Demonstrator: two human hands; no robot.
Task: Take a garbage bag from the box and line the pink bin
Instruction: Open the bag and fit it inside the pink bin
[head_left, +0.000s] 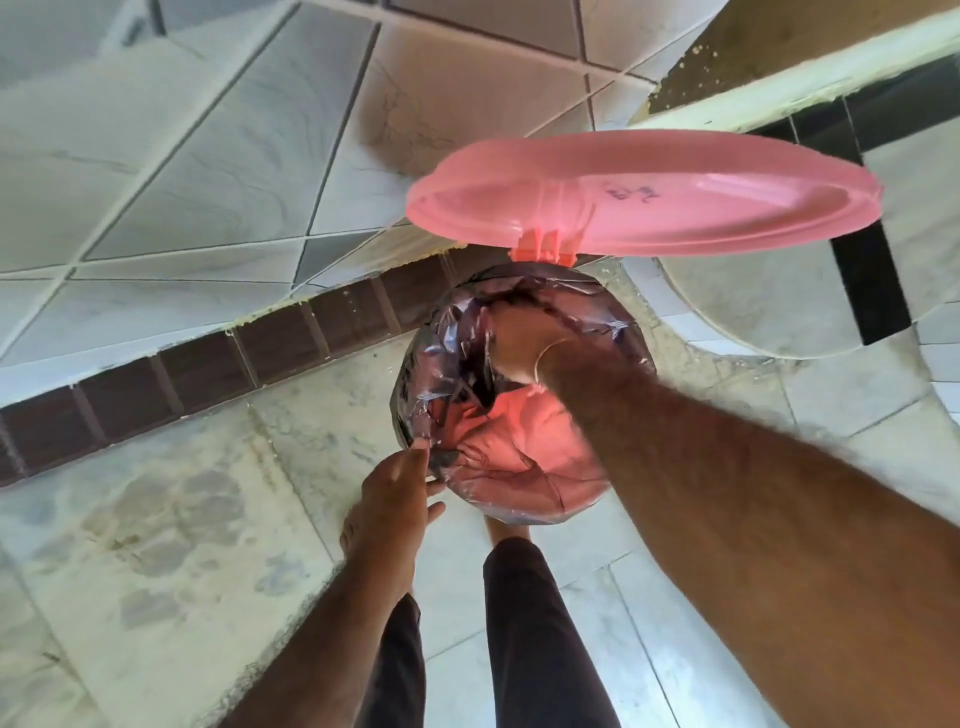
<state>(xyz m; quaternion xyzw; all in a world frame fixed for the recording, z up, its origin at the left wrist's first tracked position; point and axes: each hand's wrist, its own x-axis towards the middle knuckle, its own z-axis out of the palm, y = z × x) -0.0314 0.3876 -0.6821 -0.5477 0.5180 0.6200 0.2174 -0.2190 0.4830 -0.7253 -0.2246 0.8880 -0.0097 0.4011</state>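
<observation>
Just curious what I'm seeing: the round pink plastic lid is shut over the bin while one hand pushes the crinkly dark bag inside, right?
Not quite. The head view shows the round pink plastic lid flipped open, standing up from its hinge. The rest holds: the right hand reaches down into the crinkly dark plastic bag lining the bin.

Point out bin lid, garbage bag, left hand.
bin lid (675, 192), head view, underside of the raised lid.
garbage bag (452, 338), head view, crinkled film over the left rim.
left hand (395, 499), head view, back of hand.

Pale tiled floor (156, 519), dark brown skirting (208, 358)
</observation>
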